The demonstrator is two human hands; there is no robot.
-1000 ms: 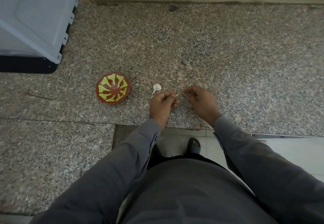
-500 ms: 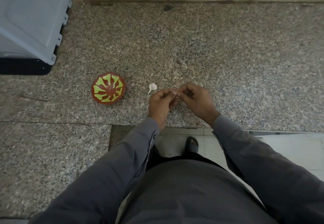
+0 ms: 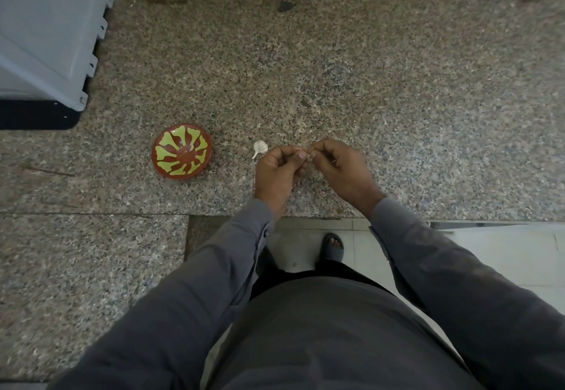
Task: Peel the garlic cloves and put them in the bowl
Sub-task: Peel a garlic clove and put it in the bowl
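Observation:
A small red bowl [image 3: 181, 151] with a yellow-green pattern stands on the speckled granite counter [image 3: 397, 114]. A white piece of garlic [image 3: 260, 147] with a short stem lies on the counter between the bowl and my hands. My left hand [image 3: 279, 169] and my right hand [image 3: 339, 166] meet fingertip to fingertip just right of it, both pinching a small garlic clove [image 3: 308, 156] that is mostly hidden by the fingers.
A grey plastic appliance [image 3: 46, 38] on a dark base fills the far left corner. A wall runs along the back of the counter. The counter's front edge steps inward below my hands, with tiled floor and a sandalled foot [image 3: 333, 246] beneath.
My hands, slightly apart a second ago, have come together at the fingertips on the clove. The bowl and the loose garlic piece have not moved on the counter.

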